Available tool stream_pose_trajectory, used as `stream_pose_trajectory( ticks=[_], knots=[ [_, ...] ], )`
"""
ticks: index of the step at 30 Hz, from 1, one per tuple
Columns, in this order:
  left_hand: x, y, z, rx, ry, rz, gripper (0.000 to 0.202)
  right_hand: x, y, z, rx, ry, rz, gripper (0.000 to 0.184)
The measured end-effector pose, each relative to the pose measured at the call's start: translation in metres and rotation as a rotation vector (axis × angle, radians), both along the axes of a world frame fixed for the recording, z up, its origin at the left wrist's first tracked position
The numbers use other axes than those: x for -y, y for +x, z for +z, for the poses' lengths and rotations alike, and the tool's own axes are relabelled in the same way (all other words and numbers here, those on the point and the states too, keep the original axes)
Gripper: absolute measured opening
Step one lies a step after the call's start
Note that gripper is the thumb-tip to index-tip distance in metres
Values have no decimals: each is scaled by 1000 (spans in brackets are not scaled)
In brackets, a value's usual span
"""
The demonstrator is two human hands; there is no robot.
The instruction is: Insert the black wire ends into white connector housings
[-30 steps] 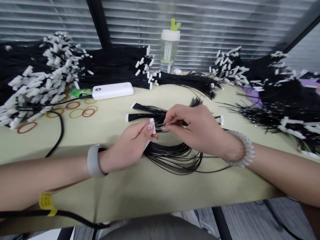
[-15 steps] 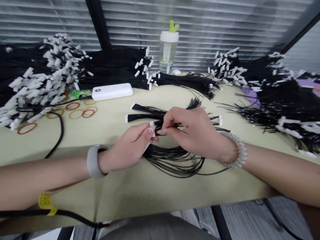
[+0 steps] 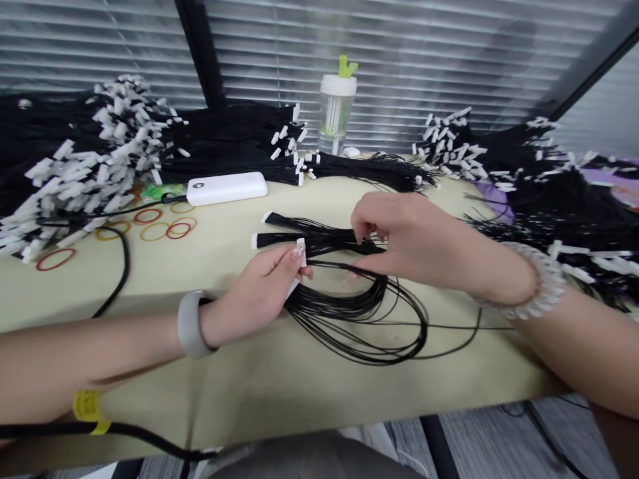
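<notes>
Drawn back toward the right, the right hand point(image 3: 419, 243) hangs loosely curled at the black wires point(image 3: 324, 243) on the cream table point(image 3: 279, 392), while the left hand point(image 3: 257, 293) pinches a white connector point(image 3: 300, 253) near the table's middle.

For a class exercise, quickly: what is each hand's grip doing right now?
Left hand: closed, pinching a white connector.
Right hand: curled over black wires; cannot tell if holding any.

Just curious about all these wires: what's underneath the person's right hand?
The right hand is over a bundle of thin black wires, with its fingers at the bundle, and a loose loop of black wires lies just below. The hand hides whatever is directly beneath its palm.
</notes>
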State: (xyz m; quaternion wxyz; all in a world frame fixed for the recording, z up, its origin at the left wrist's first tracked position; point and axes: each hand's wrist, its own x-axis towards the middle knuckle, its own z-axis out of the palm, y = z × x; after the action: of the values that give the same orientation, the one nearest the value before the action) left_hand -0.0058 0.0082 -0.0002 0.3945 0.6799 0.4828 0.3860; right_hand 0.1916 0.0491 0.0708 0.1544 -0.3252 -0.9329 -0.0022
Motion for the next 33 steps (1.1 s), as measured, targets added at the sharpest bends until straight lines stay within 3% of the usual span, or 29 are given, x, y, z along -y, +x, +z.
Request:
stream_pose_trajectory(
  ticks=[3, 6, 10, 16, 21, 26, 28, 30, 33],
  knots=[
    [-1, 1, 0, 40, -19, 62, 37, 10, 2, 11, -68, 82, -30, 33],
    [-1, 1, 0, 64, -9, 129, 37, 19, 7, 16, 29, -67, -20, 41],
    [-1, 1, 0, 48, 1, 170, 37, 24, 10, 6, 288, -315, 74, 37],
    [-2, 0, -2, 65, -10, 160, 38, 23, 6, -9, 292, -340, 252, 25],
    [-1, 1, -1, 65, -10, 175, 37, 26, 4, 0, 309, -389, 189, 24],
    [-4, -1, -7, 124, -1, 228, 36, 29, 7, 3, 243, -996, 176, 20],
    [-5, -1, -8, 137, -6, 238, 35, 28, 9, -1, 211, -1088, 166, 29],
    [-6, -2, -8, 145, -19, 230, 36, 28, 9, -5, 207, -961, 163, 33],
    [-5, -1, -7, 136, -23, 232, 36, 29, 6, -13, 231, -517, 160, 10]
  ],
)
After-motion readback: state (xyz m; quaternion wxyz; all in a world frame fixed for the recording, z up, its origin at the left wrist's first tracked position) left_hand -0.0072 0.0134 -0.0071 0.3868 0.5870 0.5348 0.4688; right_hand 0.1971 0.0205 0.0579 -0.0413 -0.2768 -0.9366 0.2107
